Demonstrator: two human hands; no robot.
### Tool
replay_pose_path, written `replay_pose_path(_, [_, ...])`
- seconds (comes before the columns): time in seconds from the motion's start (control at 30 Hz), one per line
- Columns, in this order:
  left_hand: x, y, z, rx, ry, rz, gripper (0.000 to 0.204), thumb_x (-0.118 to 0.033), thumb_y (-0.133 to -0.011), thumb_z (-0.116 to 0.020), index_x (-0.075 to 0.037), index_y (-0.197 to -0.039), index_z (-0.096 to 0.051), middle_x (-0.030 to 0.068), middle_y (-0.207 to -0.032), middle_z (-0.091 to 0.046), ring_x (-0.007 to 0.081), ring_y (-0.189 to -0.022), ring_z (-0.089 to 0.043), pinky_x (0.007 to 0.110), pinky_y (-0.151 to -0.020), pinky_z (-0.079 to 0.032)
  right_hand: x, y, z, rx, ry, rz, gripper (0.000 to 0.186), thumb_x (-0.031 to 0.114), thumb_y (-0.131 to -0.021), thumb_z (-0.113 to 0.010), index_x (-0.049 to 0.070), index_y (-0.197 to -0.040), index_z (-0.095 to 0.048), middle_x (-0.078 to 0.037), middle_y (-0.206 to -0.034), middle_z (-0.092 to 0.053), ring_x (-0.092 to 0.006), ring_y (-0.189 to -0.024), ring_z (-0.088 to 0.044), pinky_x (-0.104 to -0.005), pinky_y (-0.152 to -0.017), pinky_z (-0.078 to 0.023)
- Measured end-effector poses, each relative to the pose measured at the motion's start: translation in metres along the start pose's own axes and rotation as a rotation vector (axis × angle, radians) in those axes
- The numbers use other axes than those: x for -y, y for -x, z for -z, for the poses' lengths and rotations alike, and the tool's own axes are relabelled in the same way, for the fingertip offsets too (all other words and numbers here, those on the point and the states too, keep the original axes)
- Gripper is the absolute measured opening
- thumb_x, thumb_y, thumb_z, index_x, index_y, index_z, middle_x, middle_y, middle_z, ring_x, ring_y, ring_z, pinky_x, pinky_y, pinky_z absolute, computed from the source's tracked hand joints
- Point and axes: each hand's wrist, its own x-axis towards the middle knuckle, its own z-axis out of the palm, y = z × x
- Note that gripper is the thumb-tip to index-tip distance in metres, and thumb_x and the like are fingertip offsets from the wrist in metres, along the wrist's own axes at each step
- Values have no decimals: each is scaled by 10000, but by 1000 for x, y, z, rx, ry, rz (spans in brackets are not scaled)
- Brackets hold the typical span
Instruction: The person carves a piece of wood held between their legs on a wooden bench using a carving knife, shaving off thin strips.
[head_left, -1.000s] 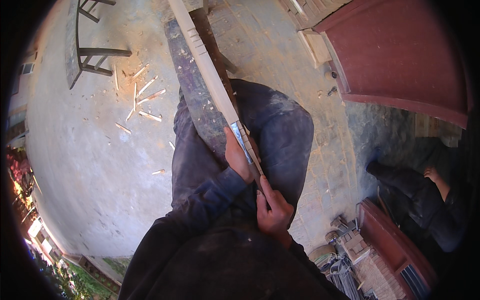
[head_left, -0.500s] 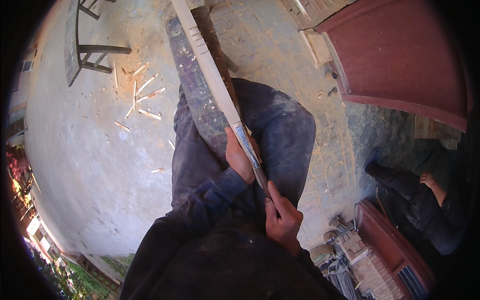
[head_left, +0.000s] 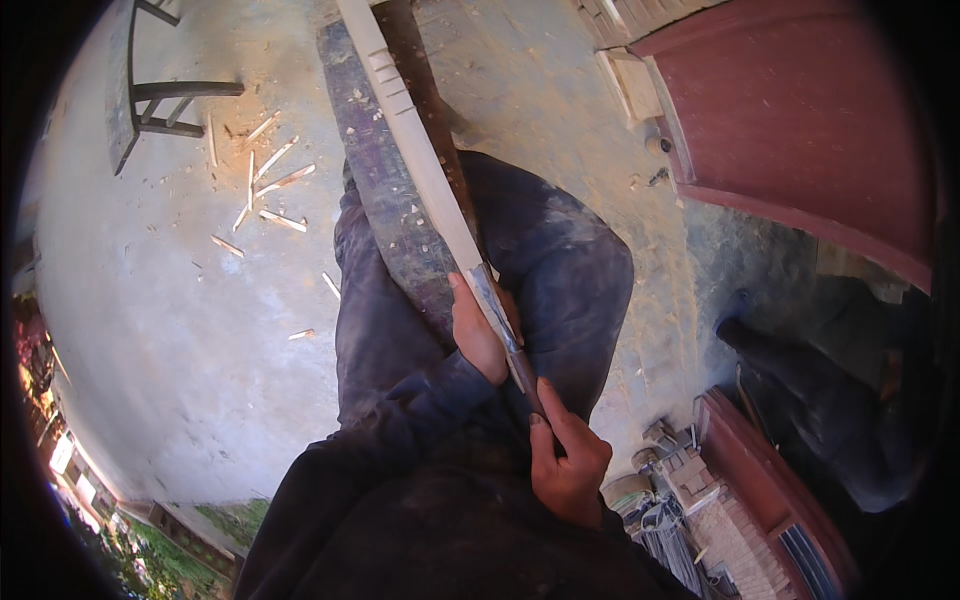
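Observation:
A long pale wooden strip (head_left: 420,150) with several notches cut across it lies along a worn dark bench (head_left: 375,150) between my legs. At its near end, a chisel with a shiny metal blade (head_left: 492,305) and a dark handle (head_left: 523,375) is in line with the strip. My left hand (head_left: 478,330) is closed round the blade and the strip's near end, its thumb along the left side. My right hand (head_left: 570,455) grips the rear of the handle, fingers stretched along it. The strip's underside and the blade's contact with it are hidden.
Wood offcuts (head_left: 270,180) and sawdust litter the floor at left, near another dark bench (head_left: 185,90). A large red panel (head_left: 790,130) stands at far right. Below it sits another person (head_left: 820,400) in dark clothes. Cables and wooden blocks (head_left: 690,490) lie at near right.
Both hands and the chisel have shifted slightly toward me along the strip. The view has moved a little to the right. The other person's hand at right no longer shows clearly.

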Motion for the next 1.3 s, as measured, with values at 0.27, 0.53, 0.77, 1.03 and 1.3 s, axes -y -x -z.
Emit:
replay_pose_path(0.27, [0,-8,7,-11,57,-60,702,-673,-1105,-218,-134,-752,-496,55,-527,-420,212,-415,-400,347,-397,-359,-9,-2,9,2,-83,41,404,-63,-932,-675,-30,-1334,-706,-182,-923,-773,-182,-694,-691,-318,-652,-543])
replay_pose_path(0.53, [-1,-7,5,-69,109,-47,711,-599,-1134,-215,-119,-665,-446,64,-514,-394,213,-400,-370,351,-396,-349,-17,5,10,28,-214,-28,419,-57,-959,-655,-10,-1374,-689,-113,-824,-729,-101,-675,-623,-283,-609,-500])
replay_pose_path(0.77, [-1,-7,7,-30,110,-24,731,-618,-1127,-187,-116,-654,-429,76,-499,-384,219,-394,-365,344,-389,-330,-9,-2,16,81,-175,-70,414,-39,-963,-665,10,-1374,-694,-157,-874,-733,-180,-751,-676,-313,-657,-527])
replay_pose_path(1.03, [7,-7,10,-36,62,-35,740,-654,-1113,-174,-116,-684,-449,75,-508,-403,216,-401,-369,341,-384,-323,-1,-1,15,82,-126,-149,417,-22,-938,-702,17,-1353,-706,-244,-969,-755,-336,-849,-777,-365,-728,-579])
replay_pose_path(1.3, [10,-9,8,-40,50,-70,719,-631,-1123,-172,-113,-726,-474,70,-521,-413,211,-408,-380,346,-398,-346,0,-10,7,71,-172,-119,385,-39,-952,-666,-40,-1336,-698,-259,-1140,-769,-242,-978,-771,-329,-815,-579])
